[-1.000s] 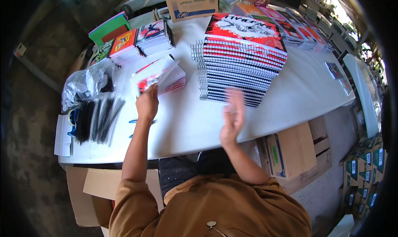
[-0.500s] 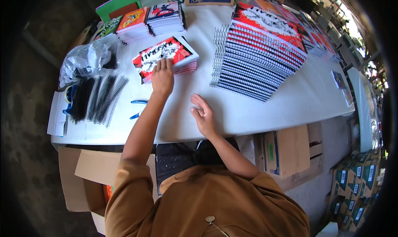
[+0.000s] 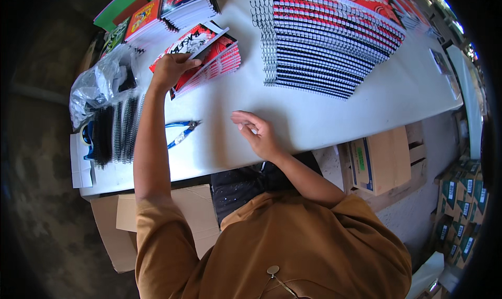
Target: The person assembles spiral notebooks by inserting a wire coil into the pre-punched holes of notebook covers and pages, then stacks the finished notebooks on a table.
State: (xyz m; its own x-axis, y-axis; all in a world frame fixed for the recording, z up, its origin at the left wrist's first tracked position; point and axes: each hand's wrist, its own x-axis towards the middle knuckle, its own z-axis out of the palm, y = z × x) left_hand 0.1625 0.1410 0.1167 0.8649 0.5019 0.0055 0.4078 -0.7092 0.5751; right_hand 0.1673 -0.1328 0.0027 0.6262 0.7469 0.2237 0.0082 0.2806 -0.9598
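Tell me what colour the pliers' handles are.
Blue; the handles show best in the head view.

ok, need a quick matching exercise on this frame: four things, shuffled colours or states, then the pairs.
Things:
1. left hand
2. right hand
3. pliers
4. plastic bag

Colours or states:
A. blue-handled
B. clear, crumpled
C. holding nothing
D. touching a red-covered notebook

Pairs: 1-D, 2-C, 3-A, 4-B
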